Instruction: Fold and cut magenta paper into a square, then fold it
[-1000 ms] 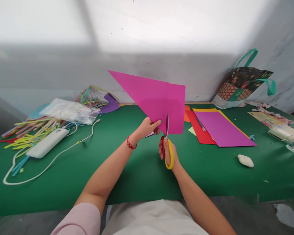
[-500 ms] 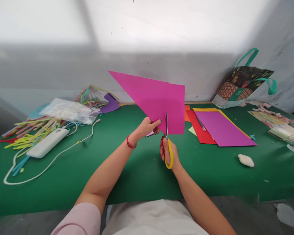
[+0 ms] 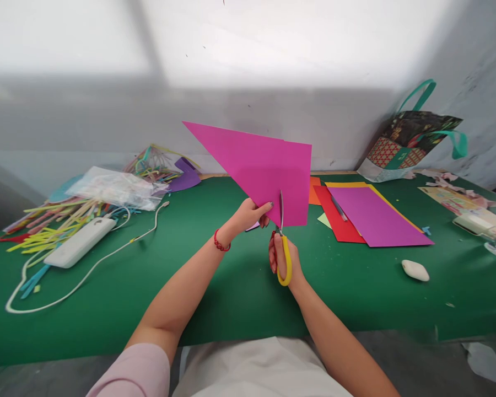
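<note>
A folded sheet of magenta paper (image 3: 258, 165) is held up above the table, one long point reaching to the upper left. My left hand (image 3: 251, 214) pinches its lower edge between thumb and fingers. Just to the right, my right hand (image 3: 287, 256) grips scissors (image 3: 287, 264) with yellow and red handles. One scissor blade lies over the front of the paper, pointing upward from the bottom edge; the other blade is hidden behind it. Beneath my left hand, a small light-purple piece (image 3: 253, 226) shows on the table.
Purple paper (image 3: 380, 218), red paper (image 3: 334, 215) and a pen (image 3: 339, 208) lie to the right, near a white case (image 3: 415, 270). A patterned bag (image 3: 409, 143) leans on the wall. On the left are a power bank (image 3: 80, 242), a white cable (image 3: 103, 259) and colourful strips (image 3: 45, 231).
Hardly anything differs. The magenta paper's right part has turned slightly, its lower right corner shifting a little left; both hands keep their hold.
</note>
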The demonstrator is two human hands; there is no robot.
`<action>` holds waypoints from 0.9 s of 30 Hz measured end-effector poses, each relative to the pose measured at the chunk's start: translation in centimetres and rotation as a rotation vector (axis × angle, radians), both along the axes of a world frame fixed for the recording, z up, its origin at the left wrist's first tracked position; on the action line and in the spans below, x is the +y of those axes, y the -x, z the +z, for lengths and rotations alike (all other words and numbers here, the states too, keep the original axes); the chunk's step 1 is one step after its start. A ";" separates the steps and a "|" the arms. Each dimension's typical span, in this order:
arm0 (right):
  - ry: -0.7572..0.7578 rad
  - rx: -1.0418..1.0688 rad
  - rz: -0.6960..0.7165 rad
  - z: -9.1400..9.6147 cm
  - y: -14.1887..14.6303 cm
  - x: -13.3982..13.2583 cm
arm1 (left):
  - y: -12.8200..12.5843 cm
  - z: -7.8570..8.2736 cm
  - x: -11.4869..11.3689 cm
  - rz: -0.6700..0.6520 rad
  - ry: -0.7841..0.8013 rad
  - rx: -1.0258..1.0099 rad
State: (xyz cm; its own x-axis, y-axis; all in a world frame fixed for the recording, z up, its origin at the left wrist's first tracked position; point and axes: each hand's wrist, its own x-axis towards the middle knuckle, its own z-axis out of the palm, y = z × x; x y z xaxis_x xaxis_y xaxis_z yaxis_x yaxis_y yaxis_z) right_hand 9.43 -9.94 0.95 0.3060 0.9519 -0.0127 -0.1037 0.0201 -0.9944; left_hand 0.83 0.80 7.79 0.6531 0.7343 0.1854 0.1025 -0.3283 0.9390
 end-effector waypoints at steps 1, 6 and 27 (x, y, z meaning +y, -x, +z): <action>0.003 0.001 -0.001 0.0 0.0 0.0 | 0.0 0.0 0.0 0.000 0.002 -0.002; -0.001 -0.010 0.004 0.1 0.0 -0.1 | 0.0 0.0 0.0 0.005 0.002 0.015; 0.077 -0.042 0.000 -0.1 -0.2 0.1 | 0.0 0.1 0.1 0.234 0.007 -0.057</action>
State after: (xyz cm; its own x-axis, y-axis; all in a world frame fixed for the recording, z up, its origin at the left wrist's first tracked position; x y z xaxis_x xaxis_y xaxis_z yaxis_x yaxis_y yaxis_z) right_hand 9.68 -9.86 0.88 0.3078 0.9486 -0.0729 -0.0621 -0.0564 -0.9965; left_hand 0.79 0.91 7.87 0.4539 0.8655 0.2117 0.1219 -0.2957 0.9475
